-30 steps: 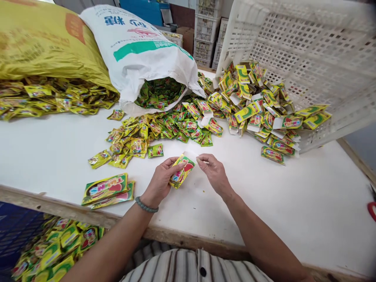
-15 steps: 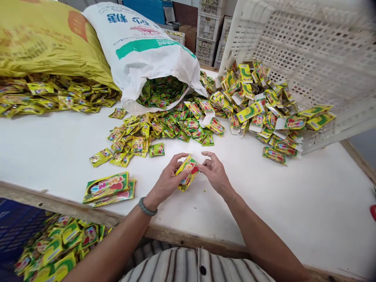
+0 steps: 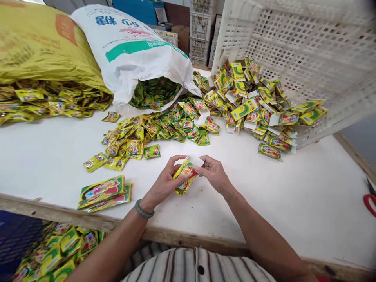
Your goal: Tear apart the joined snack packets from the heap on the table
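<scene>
A small yellow-and-green candy box (image 3: 184,177) is tilted above the white table, its white end flap standing up at the top. My left hand (image 3: 168,179) is closed around the box's left side, thumb across the printed front. At the top right corner, my right hand (image 3: 214,173) pinches the box by its flap. Beyond my hands lies a pile of small yellow candy packets (image 3: 133,145) and green candy packets (image 3: 188,126). Two larger flat printed packs (image 3: 101,192) lie overlapping to the left.
An open white sack (image 3: 141,58) spills green packets, beside a yellow sack (image 3: 44,43) over more packets. A tipped white plastic crate (image 3: 273,35) spills open boxes (image 3: 246,107). Red-handled scissors (image 3: 370,201) lie far right. Below the table edge, a blue crate (image 3: 17,243) holds filled boxes.
The box's white end flap now stands raised between my hands, where before it barely showed. My right hand has shifted slightly downward. The whole view has turned a little to the right.
</scene>
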Motion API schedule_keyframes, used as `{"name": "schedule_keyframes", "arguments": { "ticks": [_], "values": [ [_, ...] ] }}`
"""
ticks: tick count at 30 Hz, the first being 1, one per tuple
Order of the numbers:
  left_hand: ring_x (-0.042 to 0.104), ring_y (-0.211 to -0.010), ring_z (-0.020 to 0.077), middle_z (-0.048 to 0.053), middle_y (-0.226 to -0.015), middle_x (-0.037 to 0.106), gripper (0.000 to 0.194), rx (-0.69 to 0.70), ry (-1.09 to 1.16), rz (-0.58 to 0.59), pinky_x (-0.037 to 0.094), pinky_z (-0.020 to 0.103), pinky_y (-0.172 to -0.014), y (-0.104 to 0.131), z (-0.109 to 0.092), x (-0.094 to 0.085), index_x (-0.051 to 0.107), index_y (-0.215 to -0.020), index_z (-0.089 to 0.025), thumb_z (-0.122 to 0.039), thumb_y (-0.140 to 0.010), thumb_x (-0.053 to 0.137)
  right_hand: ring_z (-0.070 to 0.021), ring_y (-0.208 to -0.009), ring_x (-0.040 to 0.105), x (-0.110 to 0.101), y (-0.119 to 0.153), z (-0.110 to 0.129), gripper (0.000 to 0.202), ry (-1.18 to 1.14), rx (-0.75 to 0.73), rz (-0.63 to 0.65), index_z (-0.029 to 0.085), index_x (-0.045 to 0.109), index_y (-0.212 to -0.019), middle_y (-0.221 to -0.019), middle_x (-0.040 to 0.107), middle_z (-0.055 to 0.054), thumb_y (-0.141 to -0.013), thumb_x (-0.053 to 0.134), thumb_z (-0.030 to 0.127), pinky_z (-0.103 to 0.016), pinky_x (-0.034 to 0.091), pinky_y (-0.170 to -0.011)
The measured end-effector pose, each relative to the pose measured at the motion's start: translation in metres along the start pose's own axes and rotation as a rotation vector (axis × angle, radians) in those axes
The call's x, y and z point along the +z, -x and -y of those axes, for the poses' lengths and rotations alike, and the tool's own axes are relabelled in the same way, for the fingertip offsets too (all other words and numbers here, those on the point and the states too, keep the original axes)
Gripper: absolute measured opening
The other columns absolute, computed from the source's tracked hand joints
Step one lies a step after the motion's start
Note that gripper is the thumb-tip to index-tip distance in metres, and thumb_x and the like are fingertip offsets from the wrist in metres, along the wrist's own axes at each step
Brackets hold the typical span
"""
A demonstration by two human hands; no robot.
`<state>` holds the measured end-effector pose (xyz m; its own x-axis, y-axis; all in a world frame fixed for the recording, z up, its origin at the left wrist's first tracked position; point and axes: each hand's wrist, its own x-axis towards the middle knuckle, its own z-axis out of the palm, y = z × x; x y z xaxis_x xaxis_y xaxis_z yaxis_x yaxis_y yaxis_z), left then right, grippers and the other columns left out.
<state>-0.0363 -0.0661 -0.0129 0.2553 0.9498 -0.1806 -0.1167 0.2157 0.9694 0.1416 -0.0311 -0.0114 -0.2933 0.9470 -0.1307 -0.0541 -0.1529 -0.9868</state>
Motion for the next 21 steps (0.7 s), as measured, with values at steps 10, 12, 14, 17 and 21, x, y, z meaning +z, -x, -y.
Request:
{"name": "schedule_keyframes", "arguments": {
  "ticks": [10,12,14,17,21],
  "values": [
    [0.064,-0.079,0.0166,0.004,-0.1,0.068,0.059,0.007,-0.081,0.057,0.05,0.026,-0.068,0.0,-0.001,0.005,0.043,-0.126,-0.025,-0.037,-0.076,0.073,-0.0107,-0.051,0.045,-0.005,-0.004,-0.004,0.036,0.063,0.026,-0.093,0.019,0.062,-0.061,-0.053,0.052,0.002,-0.074,0.067,0.052,-0.025,0.036,-0.049],
    [0.063,-0.079,0.0157,0.003,-0.098,0.068,0.052,0.011,-0.075,0.087,0.05,0.025,-0.068,-0.001,0.0,0.004,0.044,-0.122,-0.025,-0.036,-0.079,0.071,-0.0109,-0.051,0.045,-0.005,-0.003,-0.003,0.035,0.091,0.011,-0.098,0.019,0.062,-0.061,-0.053,0.052,0.002,-0.075,0.066,0.05,-0.025,0.036,-0.049],
    [0.062,-0.078,0.0146,0.002,-0.096,0.067,0.048,0.001,-0.037,0.105,0.05,0.024,-0.066,-0.001,0.0,0.004,0.044,-0.119,-0.025,-0.035,-0.08,0.07,-0.0119,-0.053,0.047,-0.004,0.0,-0.002,0.032,0.138,-0.029,-0.097,0.019,0.065,-0.065,-0.056,0.055,0.001,-0.079,0.063,0.048,-0.026,0.039,-0.051],
    [0.063,-0.076,0.0137,0.0,-0.094,0.067,0.05,-0.002,0.051,0.085,0.05,0.023,-0.065,-0.001,-0.001,0.003,0.04,-0.12,-0.027,-0.034,-0.081,0.07,-0.0162,-0.067,0.058,-0.003,0.005,-0.001,0.025,0.304,-0.212,-0.122,0.022,0.073,-0.082,-0.073,0.065,-0.002,-0.086,0.058,0.041,-0.03,0.047,-0.064],
    [0.064,-0.069,0.0135,-0.002,-0.088,0.068,0.052,0.025,0.134,-0.006,0.05,0.023,-0.061,-0.001,-0.001,0.002,0.033,-0.115,-0.028,-0.033,-0.08,0.071,-0.0204,-0.093,0.064,-0.001,0.011,0.002,0.027,0.433,-0.446,-0.03,0.026,0.074,-0.102,-0.1,0.071,-0.006,-0.093,0.05,0.033,-0.035,0.049,-0.086]
  ]
}}
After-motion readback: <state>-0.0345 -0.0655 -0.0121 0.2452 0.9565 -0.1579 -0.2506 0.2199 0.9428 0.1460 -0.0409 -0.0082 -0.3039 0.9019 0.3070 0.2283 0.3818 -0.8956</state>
